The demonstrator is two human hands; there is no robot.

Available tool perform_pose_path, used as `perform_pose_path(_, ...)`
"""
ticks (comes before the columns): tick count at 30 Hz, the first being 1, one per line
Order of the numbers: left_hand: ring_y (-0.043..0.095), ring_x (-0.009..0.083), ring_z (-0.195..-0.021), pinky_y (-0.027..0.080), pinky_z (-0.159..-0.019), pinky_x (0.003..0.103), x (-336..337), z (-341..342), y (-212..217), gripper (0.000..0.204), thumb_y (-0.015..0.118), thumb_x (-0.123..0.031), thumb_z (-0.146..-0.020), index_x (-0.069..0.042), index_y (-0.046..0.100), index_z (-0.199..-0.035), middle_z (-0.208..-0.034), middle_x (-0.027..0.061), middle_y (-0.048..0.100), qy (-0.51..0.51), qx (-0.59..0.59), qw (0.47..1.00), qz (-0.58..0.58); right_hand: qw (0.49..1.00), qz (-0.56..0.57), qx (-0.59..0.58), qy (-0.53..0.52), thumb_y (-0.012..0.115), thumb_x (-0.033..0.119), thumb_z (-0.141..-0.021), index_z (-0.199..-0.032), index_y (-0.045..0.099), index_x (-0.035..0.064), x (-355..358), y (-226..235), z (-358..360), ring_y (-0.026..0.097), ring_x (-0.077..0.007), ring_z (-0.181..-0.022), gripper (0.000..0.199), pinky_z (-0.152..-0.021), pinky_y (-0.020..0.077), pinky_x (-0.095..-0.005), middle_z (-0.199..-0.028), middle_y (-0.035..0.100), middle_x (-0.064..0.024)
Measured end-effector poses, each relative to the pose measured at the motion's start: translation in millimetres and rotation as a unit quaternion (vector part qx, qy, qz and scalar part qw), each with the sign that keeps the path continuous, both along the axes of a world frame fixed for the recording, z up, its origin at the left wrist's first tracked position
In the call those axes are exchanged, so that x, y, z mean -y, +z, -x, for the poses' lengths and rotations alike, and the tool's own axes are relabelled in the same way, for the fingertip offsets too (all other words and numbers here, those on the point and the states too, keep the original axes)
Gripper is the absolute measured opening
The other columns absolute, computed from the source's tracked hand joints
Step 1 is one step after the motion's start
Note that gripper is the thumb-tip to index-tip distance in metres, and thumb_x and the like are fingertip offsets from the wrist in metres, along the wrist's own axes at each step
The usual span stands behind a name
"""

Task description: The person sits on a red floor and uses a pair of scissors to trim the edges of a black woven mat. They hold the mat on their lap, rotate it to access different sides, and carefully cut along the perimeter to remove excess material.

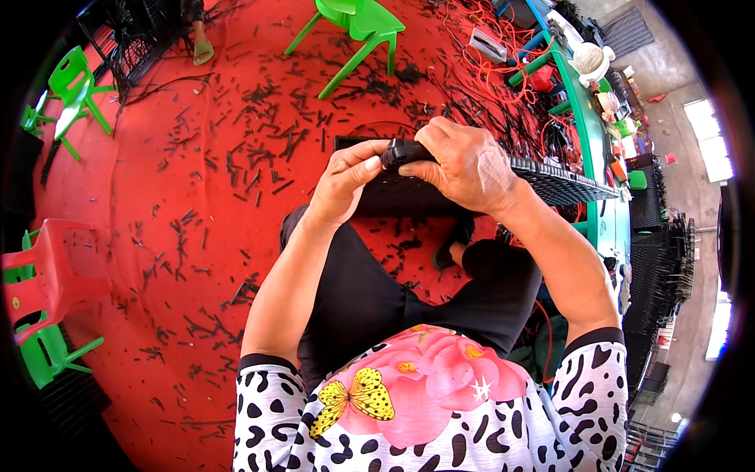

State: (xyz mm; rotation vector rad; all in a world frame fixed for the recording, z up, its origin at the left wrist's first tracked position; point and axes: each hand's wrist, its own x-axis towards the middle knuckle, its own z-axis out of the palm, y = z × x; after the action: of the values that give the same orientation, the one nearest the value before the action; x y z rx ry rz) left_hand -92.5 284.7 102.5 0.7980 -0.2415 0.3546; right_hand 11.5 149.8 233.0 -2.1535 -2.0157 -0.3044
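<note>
- I cannot make out the underside of the black plastic grid panel: both hands cover its near end, and its far end runs off to the right behind the green table edge.
- My left hand has its fingers curled shut on the panel's left end, thumb on top.
- My right hand is closed over a small black clip-like piece at the panel's top edge; the fingertips hide how it sits.
- The panel is held above my knees, in front of the chest.
- Left of me stand a red plastic chair and green chairs, one further up.
- Short black offcuts litter the red floor all around.
- Another green chair stands beyond the hands.
- On the right, orange cable tangles near the table, which is crowded with small items I cannot identify.
</note>
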Motion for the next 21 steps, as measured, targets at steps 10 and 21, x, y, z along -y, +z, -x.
perform_pose_path(10,0.056,0.0141,-0.099,0.043,-0.087,0.026,15.7,1.5,-10.0,0.033,0.061,0.005,-0.08,0.001,0.058,-0.112,-0.106,0.0093,0.061,0.097,0.002,0.993,0.073,1.0,0.001,-0.03,-0.008,0.067,0.034,-0.077,-0.082,0.051,0.0044,0.2,-1.1,-1.0,0.059,-0.0303,-0.067,0.034,-0.055,0.048,-0.0385,-0.077,0.055,-0.0106)
perform_pose_path(21,0.061,0.0191,-0.079,0.049,-0.069,0.027,33.1,1.9,0.7,0.022,0.063,0.012,-0.071,-0.001,0.059,-0.089,-0.093,0.0115,0.061,0.465,0.019,0.856,-0.225,1.0,-0.014,-0.009,-0.005,0.065,0.036,-0.077,-0.082,0.051,0.0047,-1.5,-4.2,0.0,0.06,-0.0299,-0.067,0.035,-0.054,0.048,-0.0377,-0.076,0.055,-0.0107)
